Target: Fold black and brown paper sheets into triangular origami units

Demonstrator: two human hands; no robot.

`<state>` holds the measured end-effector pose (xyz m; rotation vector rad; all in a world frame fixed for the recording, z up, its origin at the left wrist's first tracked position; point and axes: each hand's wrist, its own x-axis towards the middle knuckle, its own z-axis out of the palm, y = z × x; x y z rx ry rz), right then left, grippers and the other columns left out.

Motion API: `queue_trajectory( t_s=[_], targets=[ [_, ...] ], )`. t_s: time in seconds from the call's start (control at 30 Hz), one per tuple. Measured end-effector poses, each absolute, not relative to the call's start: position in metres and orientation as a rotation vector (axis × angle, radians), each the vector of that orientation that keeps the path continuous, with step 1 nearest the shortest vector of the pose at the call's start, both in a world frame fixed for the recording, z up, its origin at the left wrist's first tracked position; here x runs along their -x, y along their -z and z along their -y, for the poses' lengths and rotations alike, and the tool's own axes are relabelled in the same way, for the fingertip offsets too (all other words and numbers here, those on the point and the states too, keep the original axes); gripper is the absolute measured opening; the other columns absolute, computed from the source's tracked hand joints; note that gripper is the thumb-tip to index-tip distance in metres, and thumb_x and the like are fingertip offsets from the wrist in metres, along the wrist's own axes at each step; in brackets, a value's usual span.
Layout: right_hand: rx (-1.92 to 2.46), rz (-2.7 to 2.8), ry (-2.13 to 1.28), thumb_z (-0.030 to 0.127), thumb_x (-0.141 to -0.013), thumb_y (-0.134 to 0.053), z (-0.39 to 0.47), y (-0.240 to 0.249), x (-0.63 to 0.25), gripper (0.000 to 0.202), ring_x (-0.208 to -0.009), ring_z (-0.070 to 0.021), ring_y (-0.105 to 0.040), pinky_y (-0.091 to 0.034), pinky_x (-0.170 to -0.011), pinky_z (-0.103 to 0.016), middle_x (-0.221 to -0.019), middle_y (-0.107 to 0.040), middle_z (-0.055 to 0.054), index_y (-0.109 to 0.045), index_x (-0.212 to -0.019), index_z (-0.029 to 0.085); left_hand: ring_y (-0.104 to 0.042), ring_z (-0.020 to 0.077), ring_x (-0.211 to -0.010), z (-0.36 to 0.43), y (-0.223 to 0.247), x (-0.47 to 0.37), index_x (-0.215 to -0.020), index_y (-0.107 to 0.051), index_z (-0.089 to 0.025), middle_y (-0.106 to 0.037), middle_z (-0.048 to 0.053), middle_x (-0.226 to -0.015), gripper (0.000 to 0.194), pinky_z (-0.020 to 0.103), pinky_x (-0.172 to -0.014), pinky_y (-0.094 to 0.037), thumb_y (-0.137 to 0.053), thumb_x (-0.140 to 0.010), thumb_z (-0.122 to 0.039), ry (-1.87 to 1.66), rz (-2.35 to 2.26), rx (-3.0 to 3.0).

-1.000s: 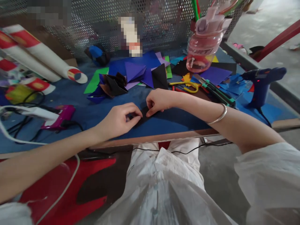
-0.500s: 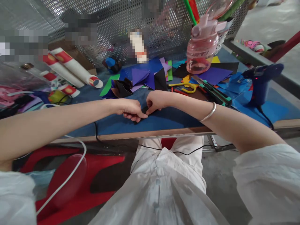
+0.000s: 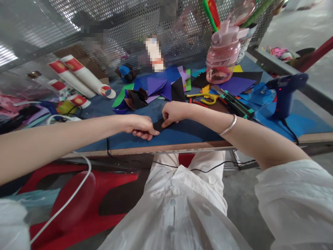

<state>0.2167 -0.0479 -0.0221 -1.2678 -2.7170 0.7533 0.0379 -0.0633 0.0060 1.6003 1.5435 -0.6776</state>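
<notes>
A small black folded piece (image 3: 158,126), seemingly paper, lies on the blue table top near its front edge, mostly covered by fingers. My left hand (image 3: 143,127) is closed on its left end, thumb pressed down on top. At the other end my right hand (image 3: 172,113) pinches it with fingertips and thumb. A strip of the black piece shows between the two hands. Just behind them are a dark folded paper shape (image 3: 136,98) and purple paper sheets (image 3: 156,86).
Yellow-handled scissors (image 3: 208,99), a green-black cutter (image 3: 238,104) and a pink bottle (image 3: 222,59) stand or lie behind my right forearm. A blue glue gun (image 3: 283,93) is at the right. White-red tubes (image 3: 83,74) lie back left. A black cable crosses the table edge (image 3: 156,149).
My left hand has slid slightly left and toward me along the black piece, so more of it shows between the hands. My right hand has barely moved.
</notes>
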Motion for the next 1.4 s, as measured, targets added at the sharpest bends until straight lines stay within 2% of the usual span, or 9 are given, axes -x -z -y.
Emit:
queue_trajectory(
  t_s=[0.2,0.83,1.13,1.4],
  targets=[
    [1.267,2.711,-0.761,0.038,-0.080,-0.077,0.054,0.015,-0.219,0.026,-0.056,-0.0116,-0.060,-0.041,-0.059,-0.022,-0.072,-0.076,-0.006,-0.078,-0.087,0.013,-0.029,0.0081,-0.034,0.067,-0.006,-0.033,-0.048,-0.059,-0.017,-0.045,0.002,-0.041,0.055,0.021,-0.032,-0.016,-0.076,-0.059,-0.069,0.658,-1.524,-1.628],
    [1.228,2.724,-0.746,0.042,-0.081,-0.075,0.048,0.022,-0.218,0.028,-0.056,-0.0118,-0.059,-0.042,-0.061,-0.022,-0.066,-0.073,-0.004,-0.077,-0.086,0.014,-0.027,0.0063,-0.033,0.073,-0.001,-0.015,-0.048,-0.059,-0.017,-0.043,0.000,-0.042,0.055,0.020,-0.033,-0.014,-0.080,-0.056,-0.067,0.600,-1.566,-1.533],
    [1.247,2.739,-0.763,0.040,-0.083,-0.075,0.050,0.020,-0.218,0.028,-0.059,-0.0115,-0.062,-0.043,-0.062,-0.021,-0.075,-0.076,-0.006,-0.078,-0.091,0.013,-0.027,0.0067,-0.032,0.073,0.000,-0.008,-0.047,-0.059,-0.017,-0.042,0.001,-0.040,0.055,0.020,-0.031,-0.014,-0.081,-0.055,-0.067,0.563,-1.576,-1.505],
    [1.254,2.741,-0.771,0.037,-0.085,-0.073,0.050,0.021,-0.218,0.025,-0.058,-0.0118,-0.062,-0.044,-0.062,-0.022,-0.070,-0.074,-0.005,-0.078,-0.091,0.013,-0.027,0.0064,-0.031,0.077,0.002,0.006,-0.045,-0.061,-0.016,-0.043,0.002,-0.039,0.054,0.019,-0.030,-0.014,-0.083,-0.054,-0.064,0.521,-1.599,-1.441]
  ],
)
